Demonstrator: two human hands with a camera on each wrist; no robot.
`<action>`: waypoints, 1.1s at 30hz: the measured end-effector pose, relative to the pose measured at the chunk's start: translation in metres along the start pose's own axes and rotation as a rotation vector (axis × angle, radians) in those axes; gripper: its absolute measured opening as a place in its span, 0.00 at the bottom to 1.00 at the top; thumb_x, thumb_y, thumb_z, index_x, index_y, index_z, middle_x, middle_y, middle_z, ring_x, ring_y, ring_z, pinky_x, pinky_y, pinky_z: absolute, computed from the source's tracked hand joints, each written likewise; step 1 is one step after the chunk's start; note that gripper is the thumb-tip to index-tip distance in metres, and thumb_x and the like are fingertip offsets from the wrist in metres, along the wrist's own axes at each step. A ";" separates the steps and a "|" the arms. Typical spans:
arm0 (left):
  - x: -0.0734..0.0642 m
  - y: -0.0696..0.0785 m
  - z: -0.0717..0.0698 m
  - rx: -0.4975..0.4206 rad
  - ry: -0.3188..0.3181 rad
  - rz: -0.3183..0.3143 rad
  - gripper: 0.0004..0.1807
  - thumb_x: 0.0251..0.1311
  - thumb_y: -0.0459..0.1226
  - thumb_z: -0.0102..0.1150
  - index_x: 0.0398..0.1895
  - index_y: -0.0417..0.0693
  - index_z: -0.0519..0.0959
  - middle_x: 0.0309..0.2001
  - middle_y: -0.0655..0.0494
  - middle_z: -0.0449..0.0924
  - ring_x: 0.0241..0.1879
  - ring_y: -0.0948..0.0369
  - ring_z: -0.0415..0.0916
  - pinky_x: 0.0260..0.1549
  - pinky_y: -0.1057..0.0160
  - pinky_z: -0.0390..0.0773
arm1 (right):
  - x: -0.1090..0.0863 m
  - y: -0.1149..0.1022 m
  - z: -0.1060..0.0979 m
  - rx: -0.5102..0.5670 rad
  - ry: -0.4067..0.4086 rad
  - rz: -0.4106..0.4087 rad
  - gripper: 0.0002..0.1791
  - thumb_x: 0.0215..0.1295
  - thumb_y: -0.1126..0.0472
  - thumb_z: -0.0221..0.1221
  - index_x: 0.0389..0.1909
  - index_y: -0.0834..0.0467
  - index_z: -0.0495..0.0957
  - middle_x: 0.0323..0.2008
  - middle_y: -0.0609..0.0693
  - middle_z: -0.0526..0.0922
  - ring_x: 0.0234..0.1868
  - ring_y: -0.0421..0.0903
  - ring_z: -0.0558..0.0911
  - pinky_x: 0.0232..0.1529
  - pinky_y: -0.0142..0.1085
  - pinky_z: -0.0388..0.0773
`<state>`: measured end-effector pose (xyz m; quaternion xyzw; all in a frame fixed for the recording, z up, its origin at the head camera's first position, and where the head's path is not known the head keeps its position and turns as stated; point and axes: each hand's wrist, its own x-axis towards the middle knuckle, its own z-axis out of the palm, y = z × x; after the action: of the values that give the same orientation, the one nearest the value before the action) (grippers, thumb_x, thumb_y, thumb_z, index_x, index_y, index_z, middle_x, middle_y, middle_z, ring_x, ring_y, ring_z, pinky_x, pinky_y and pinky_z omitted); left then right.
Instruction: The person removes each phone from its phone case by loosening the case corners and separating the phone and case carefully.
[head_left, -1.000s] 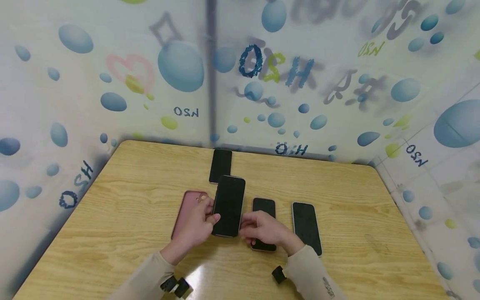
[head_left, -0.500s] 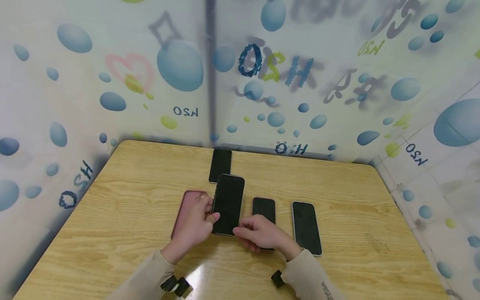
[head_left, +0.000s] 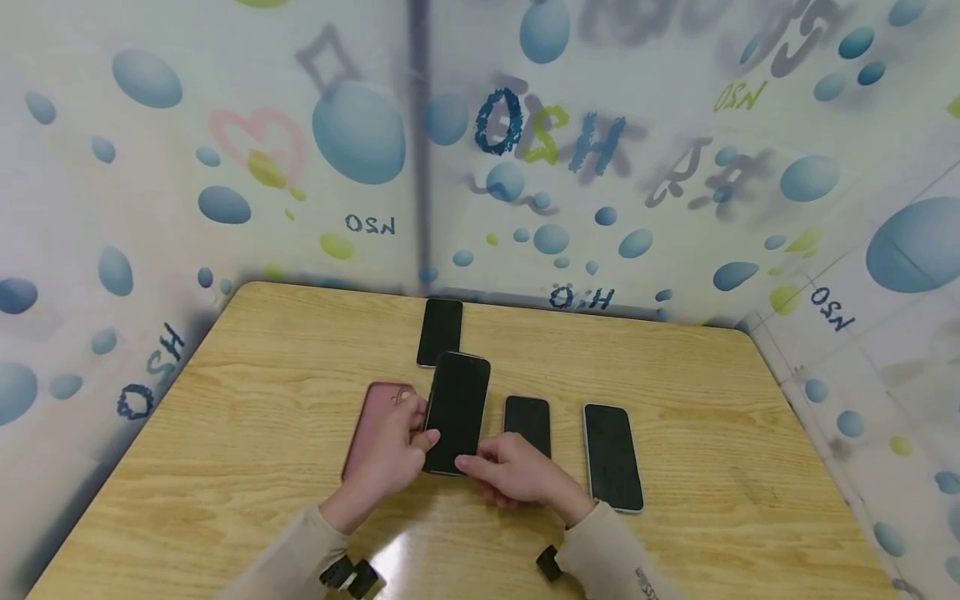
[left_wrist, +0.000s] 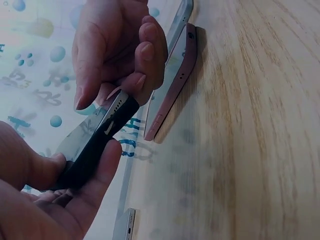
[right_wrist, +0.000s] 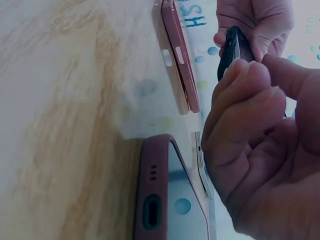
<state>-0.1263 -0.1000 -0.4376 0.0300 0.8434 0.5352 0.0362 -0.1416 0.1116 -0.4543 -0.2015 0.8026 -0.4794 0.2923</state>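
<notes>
My left hand [head_left: 390,454] holds a phone [head_left: 459,408] by its left side, screen up, above the table, thumb on the front edge. A black case [left_wrist: 90,160] wraps its back and sides; in the left wrist view a pale edge with speaker holes shows at the corner beside the case. My right hand [head_left: 521,471] pinches that lower right corner between thumb and forefinger, its other fingers curled below. Under the left forearm lies an empty-looking pink phone case [head_left: 367,429]. Beneath the right hand sits a phone in a pink case [head_left: 528,425], partly hidden.
A dark-screened phone [head_left: 440,332] lies behind the held one, near the back edge. Another phone [head_left: 613,458] with a pale rim rests to the right. The wooden table [head_left: 712,417] meets patterned walls [head_left: 465,208] at the back and sides.
My right hand has moved left and slightly down, from the phone's right side to its lower right corner, where the thumb now overlaps the front. The left hand keeps its hold.
</notes>
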 end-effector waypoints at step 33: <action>0.001 0.002 -0.006 -0.016 -0.046 -0.022 0.07 0.66 0.24 0.59 0.44 0.33 0.74 0.31 0.50 0.73 0.28 0.58 0.69 0.26 0.64 0.71 | 0.002 0.003 0.011 0.104 0.157 0.042 0.27 0.74 0.48 0.62 0.18 0.61 0.75 0.09 0.45 0.73 0.07 0.36 0.68 0.10 0.29 0.67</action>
<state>-0.1278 -0.1044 -0.4328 0.0328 0.8384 0.5405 0.0618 -0.1358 0.1051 -0.4616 -0.1311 0.8011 -0.5285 0.2485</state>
